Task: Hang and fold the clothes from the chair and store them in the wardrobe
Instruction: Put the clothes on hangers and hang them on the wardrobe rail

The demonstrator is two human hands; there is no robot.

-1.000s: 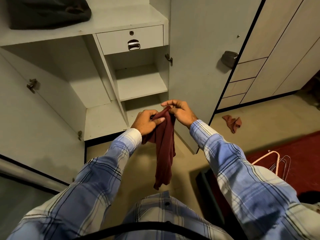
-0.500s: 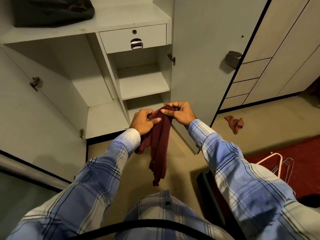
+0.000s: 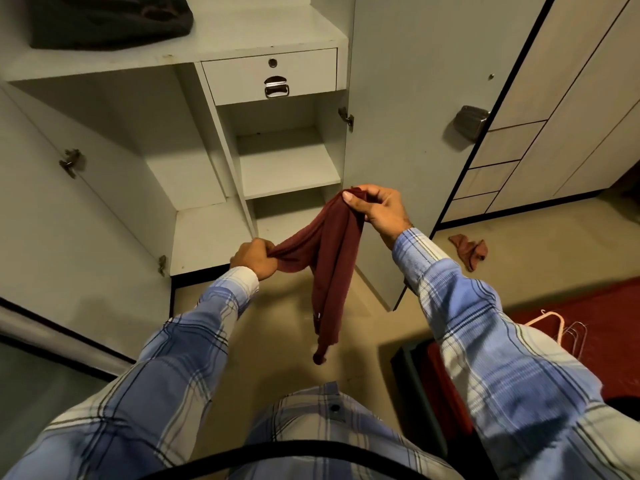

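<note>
A dark maroon garment [image 3: 332,258] hangs bunched between my two hands in front of the open wardrobe [image 3: 287,174]. My right hand [image 3: 377,209] pinches its upper end, held higher and nearer the wardrobe's right door. My left hand [image 3: 254,258] grips another part of the cloth lower down and to the left. The rest of the garment dangles toward the floor. The wardrobe's shelves stand bare in the lower compartments.
A dark folded item [image 3: 107,19] lies on the wardrobe's top shelf above a shut drawer [image 3: 270,76]. A small reddish cloth [image 3: 469,251] lies on the floor to the right. Several hangers [image 3: 557,329] rest on a red surface at the right.
My hands were close together on the garment's top. My left hand has now pulled down and to the left, drawing the cloth out between the hands.
</note>
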